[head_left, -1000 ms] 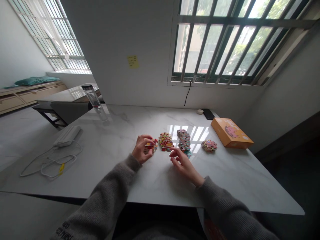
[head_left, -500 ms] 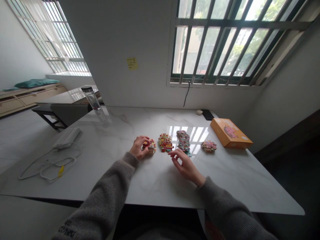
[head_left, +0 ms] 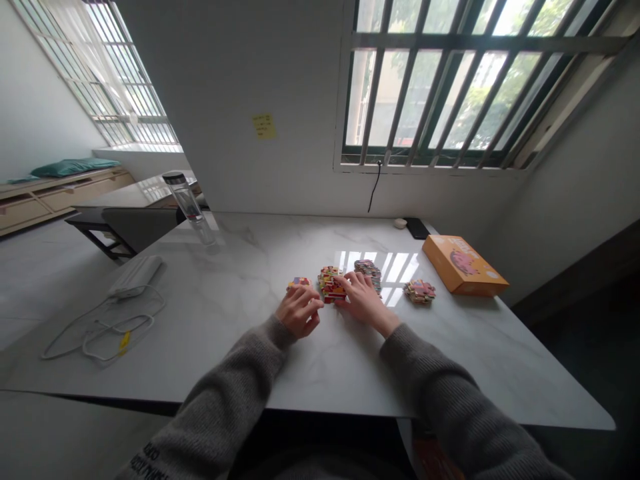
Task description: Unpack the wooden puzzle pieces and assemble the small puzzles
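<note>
Left hand (head_left: 299,312), loosely curled, just before leftmost puzzle stack (head_left: 299,281) — can't tell if gripping. Right hand (head_left: 365,299) at red-yellow stack (head_left: 329,281), fingers along its right edge — grasp unclear. Grey-edged stack (head_left: 368,267) partly behind; small pile (head_left: 420,291), then orange box (head_left: 465,265), farther right.

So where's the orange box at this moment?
In the head view, the orange box lies on the table's right side, beside the rightmost puzzle pile and near the flat black object.

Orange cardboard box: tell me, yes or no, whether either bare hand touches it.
No, the left hand and right hand are at colourful puzzle-piece stacks, well apart from the orange box.
</note>
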`<state>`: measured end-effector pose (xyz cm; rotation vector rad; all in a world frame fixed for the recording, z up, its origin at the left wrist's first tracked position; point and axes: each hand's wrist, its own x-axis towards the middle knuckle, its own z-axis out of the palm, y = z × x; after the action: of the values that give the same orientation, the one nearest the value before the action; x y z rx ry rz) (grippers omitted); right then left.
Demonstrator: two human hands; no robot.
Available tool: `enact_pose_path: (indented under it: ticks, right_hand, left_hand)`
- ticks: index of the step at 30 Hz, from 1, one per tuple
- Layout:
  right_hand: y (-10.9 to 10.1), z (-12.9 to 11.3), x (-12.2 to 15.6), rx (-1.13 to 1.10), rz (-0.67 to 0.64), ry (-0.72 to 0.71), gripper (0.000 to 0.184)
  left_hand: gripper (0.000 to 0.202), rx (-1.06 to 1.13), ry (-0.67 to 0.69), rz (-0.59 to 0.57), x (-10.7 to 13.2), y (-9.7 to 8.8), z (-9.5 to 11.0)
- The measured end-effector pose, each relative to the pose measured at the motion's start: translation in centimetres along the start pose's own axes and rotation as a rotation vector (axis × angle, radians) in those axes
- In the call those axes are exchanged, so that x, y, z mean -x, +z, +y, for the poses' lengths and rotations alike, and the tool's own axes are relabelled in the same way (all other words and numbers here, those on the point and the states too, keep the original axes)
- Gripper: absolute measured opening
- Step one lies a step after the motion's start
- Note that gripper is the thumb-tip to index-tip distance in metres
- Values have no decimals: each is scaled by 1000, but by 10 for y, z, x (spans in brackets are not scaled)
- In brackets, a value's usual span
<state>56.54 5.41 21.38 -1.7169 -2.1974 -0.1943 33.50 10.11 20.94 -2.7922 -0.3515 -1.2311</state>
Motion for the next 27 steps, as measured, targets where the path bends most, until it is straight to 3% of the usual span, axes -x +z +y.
enact_pose_path:
  ticks: [7, 11, 15, 18, 22, 27]
  right_hand:
    - [4, -3, 4, -46, 13, 11, 49]
    - [9, -3, 3, -203, 31, 45, 29]
    - [5, -4, 2, -359, 56, 76, 20]
    - [-2, -7, 6, -576, 75, 130, 18]
    - [-8, -15, 17, -963, 36, 169, 23]
    - [-10, -23, 28, -1182, -56, 182, 32]
  left_hand:
    - [20, -2, -10, 101, 2, 2, 0]
    - [18, 3, -35, 128, 3, 3, -2]
    - [18, 19, -53, 159, 3, 4, -3]
    - [19, 11, -72, 159, 3, 4, -1]
    - [29, -7, -70, 65, 1, 0, 4]
    - [26, 17, -50, 37, -2, -4, 10]
